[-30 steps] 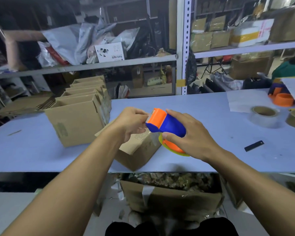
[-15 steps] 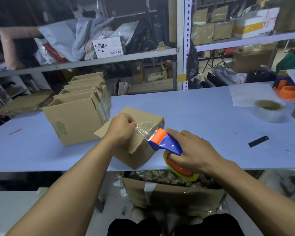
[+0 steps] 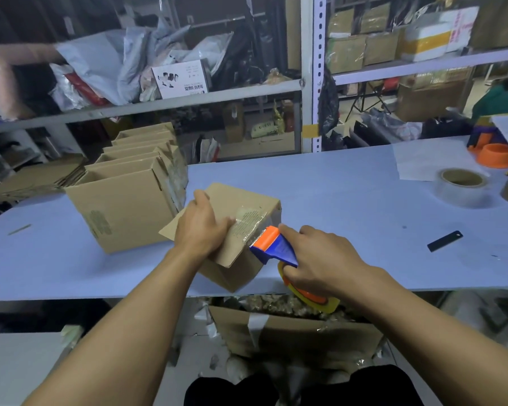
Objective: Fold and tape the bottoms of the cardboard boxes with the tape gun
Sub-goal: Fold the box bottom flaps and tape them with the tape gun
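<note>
1. At the table's point(image 3: 335, 194) near edge, the left hand point(image 3: 201, 227) lies flat on the cardboard box point(image 3: 244, 200), holding no object; the right hand point(image 3: 320, 259) grips the tape gun point(image 3: 272, 247) at the box's near corner.
2. Risk: tape point(image 3: 251, 221) wrinkling or lifting if the box slides; a flap juts loose leftward.
3. Counted: one box in work; five or so beside it point(image 3: 126, 206); two spare rolls point(image 3: 461, 187).

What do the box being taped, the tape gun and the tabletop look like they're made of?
Box: matte brown cardboard, creased flaps, likely corrugated.
Tape gun: smooth, glossy moulded plastic in blue, orange and yellow.
Tape: clear glossy film; print shows through.
Tabletop: flat pale blue sheet, matte; material uncertain, perhaps laminate.
</note>
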Demonstrator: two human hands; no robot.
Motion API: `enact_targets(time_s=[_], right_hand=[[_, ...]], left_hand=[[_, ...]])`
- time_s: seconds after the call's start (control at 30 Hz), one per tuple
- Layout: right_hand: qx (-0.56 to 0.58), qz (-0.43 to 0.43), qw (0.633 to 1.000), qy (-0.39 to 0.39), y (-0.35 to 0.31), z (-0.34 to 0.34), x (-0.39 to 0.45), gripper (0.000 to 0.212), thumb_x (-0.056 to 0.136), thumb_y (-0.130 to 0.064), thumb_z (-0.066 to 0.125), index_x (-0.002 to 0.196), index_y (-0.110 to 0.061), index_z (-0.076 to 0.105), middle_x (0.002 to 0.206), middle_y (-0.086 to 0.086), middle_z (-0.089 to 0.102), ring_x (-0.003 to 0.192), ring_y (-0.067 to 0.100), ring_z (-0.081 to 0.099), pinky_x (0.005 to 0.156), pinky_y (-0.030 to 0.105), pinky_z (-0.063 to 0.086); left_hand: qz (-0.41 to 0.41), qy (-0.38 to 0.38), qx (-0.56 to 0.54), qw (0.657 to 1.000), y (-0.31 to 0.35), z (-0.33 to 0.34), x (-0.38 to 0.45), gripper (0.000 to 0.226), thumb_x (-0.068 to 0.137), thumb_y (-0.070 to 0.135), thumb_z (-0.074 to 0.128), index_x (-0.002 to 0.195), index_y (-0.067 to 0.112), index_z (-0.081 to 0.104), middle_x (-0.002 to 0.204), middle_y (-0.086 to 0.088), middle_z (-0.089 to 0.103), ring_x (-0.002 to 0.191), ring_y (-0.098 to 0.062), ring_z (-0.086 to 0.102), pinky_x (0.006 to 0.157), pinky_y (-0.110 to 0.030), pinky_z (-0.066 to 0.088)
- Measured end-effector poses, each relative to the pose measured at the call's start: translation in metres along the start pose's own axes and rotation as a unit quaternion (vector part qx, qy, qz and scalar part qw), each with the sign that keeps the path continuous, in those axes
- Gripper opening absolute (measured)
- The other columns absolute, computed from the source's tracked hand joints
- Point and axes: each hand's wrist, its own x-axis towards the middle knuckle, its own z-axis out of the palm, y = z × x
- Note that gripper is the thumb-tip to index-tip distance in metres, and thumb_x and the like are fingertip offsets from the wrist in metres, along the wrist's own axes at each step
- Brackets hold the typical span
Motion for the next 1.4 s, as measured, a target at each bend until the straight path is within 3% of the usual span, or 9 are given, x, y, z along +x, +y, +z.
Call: enact_targets(time_s=[0.13, 0.2, 0.3, 0.43, 0.6, 0.87, 1.13, 1.3, 1.4], right_hand=[[-0.009, 0.004, 1.0, 0.003, -0.004, 0.005, 0.002, 0.064, 0.09, -0.044, 0.049, 0.147, -0.029, 0.025, 0.11, 0.004, 0.055, 0.093, 0.029, 0.058, 0.07, 0.034, 0.044], [-0.014, 0.009, 1.0, 0.004, -0.005, 0.007, 0.006, 0.065, 0.089, -0.041, 0.048, 0.148, -0.029, 0.024, 0.109, 0.004, 0.055, 0.093, 0.031, 0.058, 0.068, 0.034, 0.041], [-0.02, 0.011, 1.0, 0.0, -0.005, 0.007, 0.009, 0.068, 0.089, -0.041, 0.047, 0.151, -0.03, 0.022, 0.113, 0.004, 0.055, 0.094, 0.03, 0.059, 0.07, 0.034, 0.043], [-0.03, 0.006, 1.0, -0.003, -0.001, 0.006, 0.01, 0.067, 0.09, -0.045, 0.045, 0.152, -0.032, 0.021, 0.117, 0.003, 0.056, 0.099, 0.029, 0.059, 0.072, 0.035, 0.043], [-0.011, 0.002, 1.0, -0.013, 0.002, 0.003, 0.014, 0.07, 0.087, -0.077, 0.036, 0.143, -0.036, 0.034, 0.117, 0.002, 0.06, 0.104, 0.027, 0.058, 0.075, 0.036, 0.043], [-0.013, 0.007, 1.0, 0.007, 0.014, -0.004, -0.009, 0.044, 0.089, -0.066, 0.042, 0.123, -0.038, 0.049, 0.096, -0.004, 0.057, 0.083, 0.022, 0.049, 0.063, 0.032, 0.035], [-0.075, 0.027, 0.996, -0.04, 0.006, -0.007, -0.011, 0.044, 0.087, -0.066, 0.041, 0.11, -0.031, 0.054, 0.099, 0.0, 0.06, 0.081, 0.024, 0.049, 0.064, 0.033, 0.033], [-0.104, 0.038, 0.99, -0.084, -0.014, -0.004, 0.022, 0.045, 0.086, -0.065, 0.046, 0.104, -0.026, 0.06, 0.1, 0.003, 0.062, 0.082, 0.026, 0.05, 0.064, 0.032, 0.032], [-0.103, 0.029, 0.988, -0.113, -0.018, -0.005, 0.039, 0.046, 0.086, -0.067, 0.045, 0.101, -0.026, 0.06, 0.085, 0.001, 0.053, 0.081, 0.026, 0.052, 0.064, 0.032, 0.032]], left_hand=[[0.135, 0.02, -0.038, 0.99, 0.0, 0.0, -0.006, 0.023, 0.084, 0.014, 0.06, 0.106, 0.017, 0.06, 0.107, 0.005, 0.055, 0.105, -0.019, 0.055, 0.079, -0.025, 0.037], [0.171, -0.088, -0.093, 0.977, 0.009, -0.004, -0.011, 0.034, 0.083, 0.013, 0.058, 0.116, 0.021, 0.063, 0.116, 0.008, 0.059, 0.109, -0.013, 0.055, 0.088, -0.026, 0.043], [0.201, -0.243, -0.082, 0.946, 0.008, -0.005, -0.018, 0.043, 0.09, 0.023, 0.057, 0.133, 0.026, 0.056, 0.135, 0.012, 0.055, 0.121, -0.013, 0.051, 0.1, -0.031, 0.042], [0.223, -0.291, -0.001, 0.93, -0.006, -0.003, -0.016, 0.085, 0.079, 0.041, 0.053, 0.156, 0.024, 0.021, 0.162, 0.012, 0.013, 0.149, -0.006, 0.009, 0.12, -0.029, 0.012], [0.278, -0.233, 0.087, 0.928, -0.011, 0.009, -0.022, 0.078, 0.087, 0.035, 0.045, 0.157, 0.017, 0.015, 0.164, 0.001, 0.006, 0.151, -0.013, 0.004, 0.122, -0.043, 0.015], [0.268, -0.224, 0.103, 0.931, -0.006, 0.009, -0.022, 0.074, 0.09, 0.01, 0.048, 0.157, 0.017, 0.017, 0.164, 0.0, 0.006, 0.151, -0.014, 0.005, 0.122, -0.039, 0.014], [0.253, -0.228, 0.061, 0.938, 0.006, 0.002, -0.027, 0.071, 0.082, 0.021, 0.054, 0.15, 0.012, 0.035, 0.162, -0.004, 0.021, 0.148, -0.016, 0.02, 0.115, -0.025, 0.019], [0.266, -0.139, -0.008, 0.954, 0.009, 0.009, -0.028, 0.027, 0.086, 0.022, 0.058, 0.11, 0.012, 0.065, 0.132, -0.004, 0.061, 0.131, -0.018, 0.047, 0.091, -0.028, 0.042], [0.261, -0.085, -0.023, 0.961, 0.002, 0.021, -0.024, 0.017, 0.08, 0.029, 0.054, 0.086, 0.014, 0.062, 0.089, -0.004, 0.066, 0.103, -0.026, 0.061, 0.074, -0.038, 0.049]])
